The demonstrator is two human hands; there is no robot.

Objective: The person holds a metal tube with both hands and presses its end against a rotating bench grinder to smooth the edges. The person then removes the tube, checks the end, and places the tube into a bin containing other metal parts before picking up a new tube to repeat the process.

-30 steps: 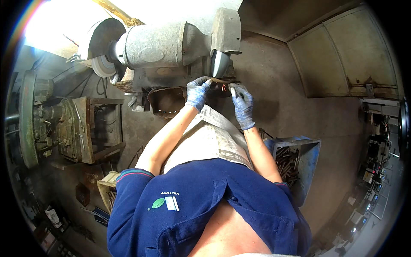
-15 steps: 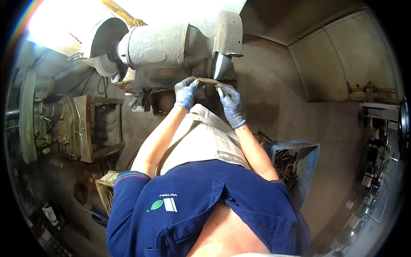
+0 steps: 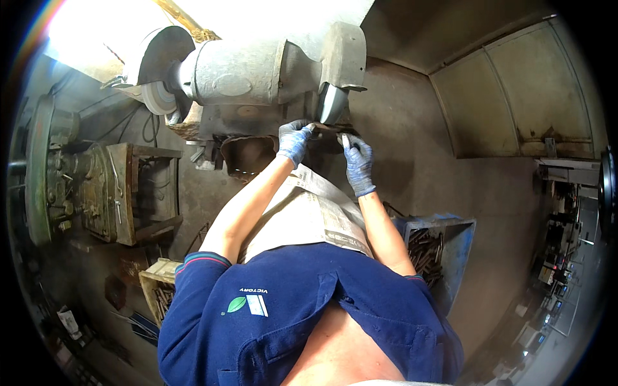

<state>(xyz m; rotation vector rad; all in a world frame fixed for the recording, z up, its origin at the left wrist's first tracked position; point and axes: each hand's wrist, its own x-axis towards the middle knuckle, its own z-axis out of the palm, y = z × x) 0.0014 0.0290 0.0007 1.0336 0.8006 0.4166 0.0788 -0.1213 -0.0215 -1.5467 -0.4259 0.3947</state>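
At the right-hand wheel of the bench grinder [image 3: 257, 71], we hold a slim metal workpiece [image 3: 329, 129] in both gloved hands. Item: left hand [image 3: 294, 139], blue glove, fingers clamped on the piece's left end. Item: right hand [image 3: 358, 162], blue glove, fingers pinched on its right end. Item: grinding wheel [image 3: 333, 103], grey, under its guard, the piece touching or just below its lower edge; contact itself is too small to tell. Long axis of the piece runs left to right between our hands, roughly across the wheel face, its right end tipped slightly down. For a clean pass, we judge that light, even pressure from both ends and a steady level hold serve best, keeping gloves clear of the wheel. Item: newspaper sheet [image 3: 322, 215] across our lap. Item: blue bin [image 3: 450, 257] of metal rods at our right; wooden crate [image 3: 158, 289] of similar stock at our left.
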